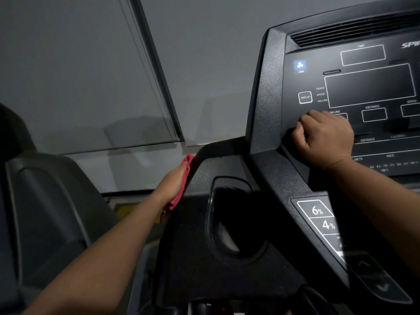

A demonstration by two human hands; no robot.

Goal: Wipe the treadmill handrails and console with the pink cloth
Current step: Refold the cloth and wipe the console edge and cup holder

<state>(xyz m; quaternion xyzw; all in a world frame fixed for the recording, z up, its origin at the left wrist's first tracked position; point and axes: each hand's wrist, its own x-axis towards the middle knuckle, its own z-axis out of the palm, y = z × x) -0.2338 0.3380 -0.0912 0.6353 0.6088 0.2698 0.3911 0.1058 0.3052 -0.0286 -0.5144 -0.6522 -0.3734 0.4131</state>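
The black treadmill console [270, 92] fills the right of the view, with its display panel and incline keys. My left hand [173, 181] presses the pink cloth [185, 176] flat against the outer left edge of the console's side tray [218, 162], fingers straight along the cloth. The cloth shows between my palm and the plastic, its ends sticking out above and below my hand. My right hand [325, 138] is curled into a loose fist and rests on the lower left of the display panel, holding nothing.
A round cup holder [234, 221] sits in the tray below the console. Another dark machine [45, 201] stands close on the left. A grey wall and a window blind [91, 76] lie behind.
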